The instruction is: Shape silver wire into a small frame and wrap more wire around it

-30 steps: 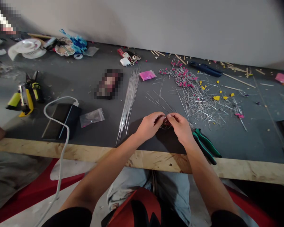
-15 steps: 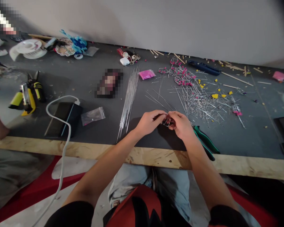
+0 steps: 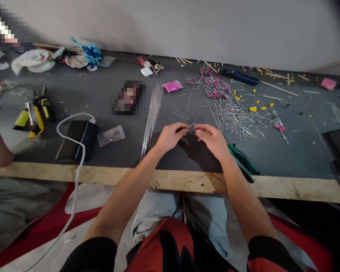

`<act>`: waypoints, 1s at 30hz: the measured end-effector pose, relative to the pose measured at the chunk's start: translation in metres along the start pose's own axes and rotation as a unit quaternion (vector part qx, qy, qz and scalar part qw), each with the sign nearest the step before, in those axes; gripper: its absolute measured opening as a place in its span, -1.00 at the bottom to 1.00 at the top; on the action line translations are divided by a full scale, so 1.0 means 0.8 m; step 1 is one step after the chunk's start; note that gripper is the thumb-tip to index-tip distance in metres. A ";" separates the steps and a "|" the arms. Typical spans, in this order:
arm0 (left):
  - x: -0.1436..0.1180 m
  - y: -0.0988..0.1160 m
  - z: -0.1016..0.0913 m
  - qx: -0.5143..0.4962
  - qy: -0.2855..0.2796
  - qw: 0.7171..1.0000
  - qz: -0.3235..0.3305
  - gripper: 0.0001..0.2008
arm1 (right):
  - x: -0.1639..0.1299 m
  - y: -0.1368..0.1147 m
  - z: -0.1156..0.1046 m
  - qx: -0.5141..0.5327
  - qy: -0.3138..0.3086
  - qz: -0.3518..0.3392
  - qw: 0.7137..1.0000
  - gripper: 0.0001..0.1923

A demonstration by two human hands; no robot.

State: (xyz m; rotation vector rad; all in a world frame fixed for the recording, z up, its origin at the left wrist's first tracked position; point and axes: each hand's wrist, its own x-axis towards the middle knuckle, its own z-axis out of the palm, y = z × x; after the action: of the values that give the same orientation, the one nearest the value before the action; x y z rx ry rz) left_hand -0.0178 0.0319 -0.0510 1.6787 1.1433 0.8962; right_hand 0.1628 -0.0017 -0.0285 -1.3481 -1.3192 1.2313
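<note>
Wire piece: a short bent length of thin wire (image 3: pixel 191 126) sits between your two hands, raised just above the dark table top (image 3: pixel 286 158), near its front edge. Its exact shape is too small to tell.
Left hand: your left hand (image 3: pixel 170 136) is curled, thumb and forefinger pinched on the left end of the wire piece; the other fingers are folded in beneath.
Right hand: your right hand (image 3: pixel 211 138) is likewise closed in a pinch on the right end of the wire piece, knuckles up, fingertips almost meeting those of the left.
Pliers: green-handled pliers (image 3: pixel 243 160) lie flat on the table just beside your right wrist, not touched.
Straight wires: a bundle of long straight wires (image 3: pixel 153 113) lies just left of your left hand, running away from you.
Wire heap: a loose heap of cut wires with pink and yellow bits (image 3: pixel 232 109) spreads beyond your right hand, apart from it.
Pink packet: a small pink packet (image 3: pixel 172 86) rests farther back, between the bundle and the heap.
Left side: a clear bag (image 3: pixel 111 135), a dark flat device (image 3: pixel 73 139) with a white cable (image 3: pixel 76 177), and a yellow and black tool (image 3: pixel 35 113) lie well apart from both hands.
Table edge: a bare wooden strip (image 3: pixel 286 189) runs along the near side, under your forearms.
</note>
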 end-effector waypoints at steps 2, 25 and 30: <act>0.001 -0.003 0.002 0.004 -0.010 1.000 -0.025 -0.76 | 0.000 0.001 0.000 -0.054 0.000 -0.008 0.999 -0.69; 0.004 -0.001 -0.017 0.266 -0.081 0.953 0.121 -0.84 | -0.002 0.024 0.017 -0.197 0.032 -0.094 0.975 -0.83; 0.004 -0.002 -0.017 0.289 -0.087 0.944 0.133 -0.82 | 0.002 0.028 0.020 -0.203 0.035 -0.105 0.973 -0.86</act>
State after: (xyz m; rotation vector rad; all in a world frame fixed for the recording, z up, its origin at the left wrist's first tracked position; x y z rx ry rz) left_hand -0.0293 0.0389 -0.0473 2.3864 1.1389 0.5768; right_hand 0.1505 -0.0029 -0.0533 -1.4675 -1.6772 0.7886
